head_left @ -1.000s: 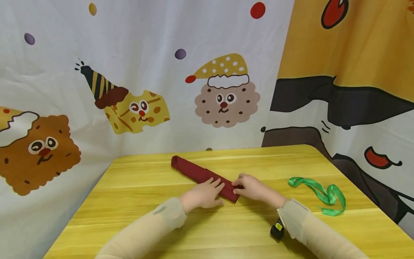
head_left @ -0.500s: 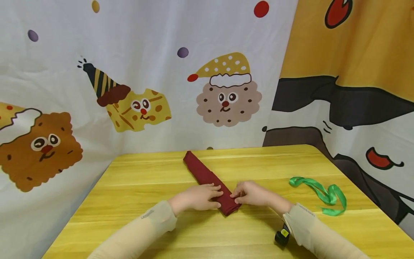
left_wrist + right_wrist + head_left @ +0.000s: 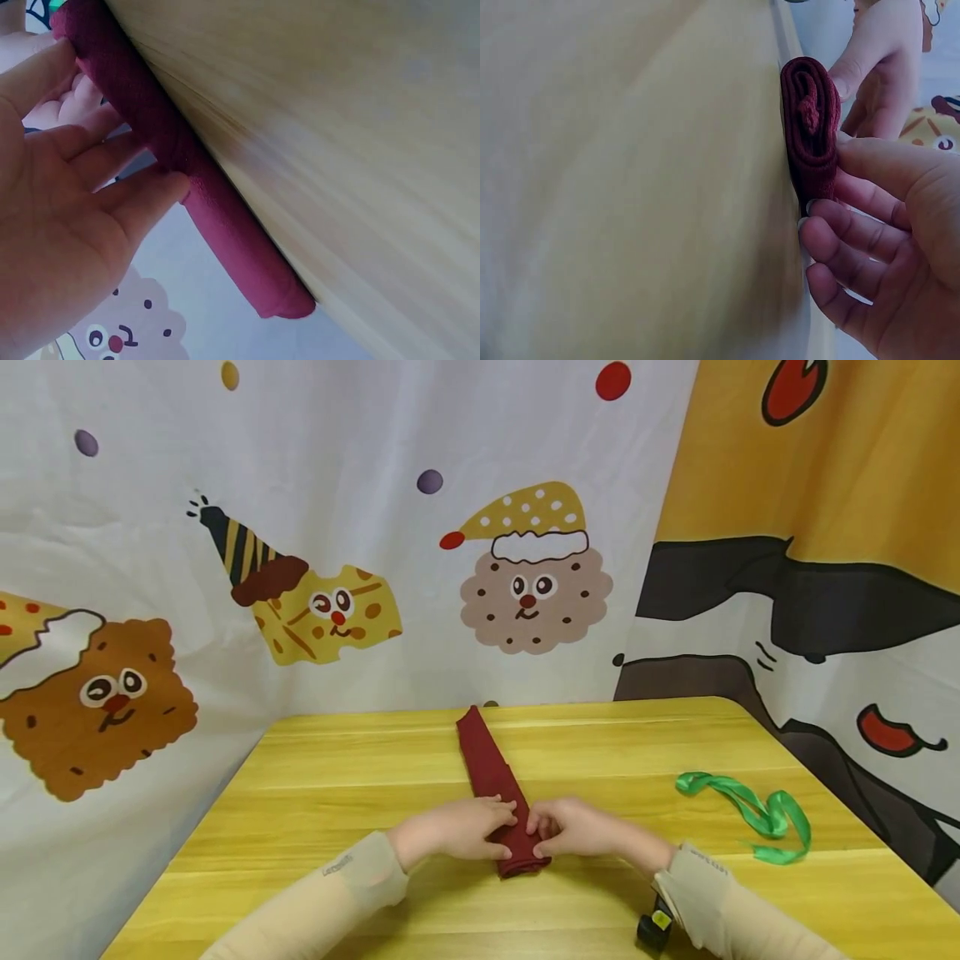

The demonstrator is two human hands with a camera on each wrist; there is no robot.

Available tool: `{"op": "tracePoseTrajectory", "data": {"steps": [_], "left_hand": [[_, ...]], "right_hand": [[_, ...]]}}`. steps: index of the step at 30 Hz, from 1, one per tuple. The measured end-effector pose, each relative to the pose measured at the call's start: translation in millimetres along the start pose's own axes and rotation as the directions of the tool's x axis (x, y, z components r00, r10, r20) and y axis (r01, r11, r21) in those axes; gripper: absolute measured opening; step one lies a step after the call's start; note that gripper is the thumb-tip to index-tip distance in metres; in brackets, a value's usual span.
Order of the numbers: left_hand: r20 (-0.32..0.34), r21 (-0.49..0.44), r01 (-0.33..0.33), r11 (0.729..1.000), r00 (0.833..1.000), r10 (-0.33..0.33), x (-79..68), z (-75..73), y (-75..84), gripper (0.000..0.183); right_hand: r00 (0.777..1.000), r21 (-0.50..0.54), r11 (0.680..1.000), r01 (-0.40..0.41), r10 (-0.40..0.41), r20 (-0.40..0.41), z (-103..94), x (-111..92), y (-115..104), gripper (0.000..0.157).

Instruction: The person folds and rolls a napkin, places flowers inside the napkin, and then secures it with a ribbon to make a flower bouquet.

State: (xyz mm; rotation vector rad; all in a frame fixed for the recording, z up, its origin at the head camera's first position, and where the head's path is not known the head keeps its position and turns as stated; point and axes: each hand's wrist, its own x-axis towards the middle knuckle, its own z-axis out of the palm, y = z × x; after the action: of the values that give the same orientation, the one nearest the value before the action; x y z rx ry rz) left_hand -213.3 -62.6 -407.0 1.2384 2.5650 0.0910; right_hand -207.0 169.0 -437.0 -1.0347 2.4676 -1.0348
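A dark red cloth, rolled into a flattened tube (image 3: 489, 760), lies on the wooden table, its far end close to the back edge. In the head view my left hand (image 3: 467, 828) rests on its near part from the left, fingers fairly straight. From the right, my right hand (image 3: 579, 828) pinches the near end's side between thumb and curled fingers. The right wrist view faces the coiled layers of the rolled cloth (image 3: 810, 120), with the right thumb on top. Along the rolled cloth (image 3: 232, 240), the left wrist view shows left fingertips touching its surface.
A crumpled green ribbon (image 3: 772, 822) lies on the right part of the wooden table (image 3: 337, 768). Below the right wrist hangs a small black device (image 3: 654, 931) with a yellow patch. Behind the table hangs a white curtain (image 3: 360, 460) with cartoon prints.
The rolled cloth has swung clockwise: its far end went right and its near end came toward me, so it now points mostly away. Both hands moved nearer with it.
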Motion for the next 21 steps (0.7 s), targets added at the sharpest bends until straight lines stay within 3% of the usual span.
{"op": "tracePoseTrajectory", "data": {"steps": [13,21], "left_hand": [[0.007,-0.015,-0.138,0.99,0.99,0.138,-11.1,-1.4,1.5,0.045],[0.004,-0.046,-0.154,0.987,0.988,0.155,-13.3,-0.6,-3.3,0.042]], "right_hand": [[0.999,0.022,1.0,-0.007,0.006,0.052,11.6,-3,-12,0.023],[0.999,0.041,0.999,-0.005,0.003,0.051,15.4,-1,-15,0.023]]}}
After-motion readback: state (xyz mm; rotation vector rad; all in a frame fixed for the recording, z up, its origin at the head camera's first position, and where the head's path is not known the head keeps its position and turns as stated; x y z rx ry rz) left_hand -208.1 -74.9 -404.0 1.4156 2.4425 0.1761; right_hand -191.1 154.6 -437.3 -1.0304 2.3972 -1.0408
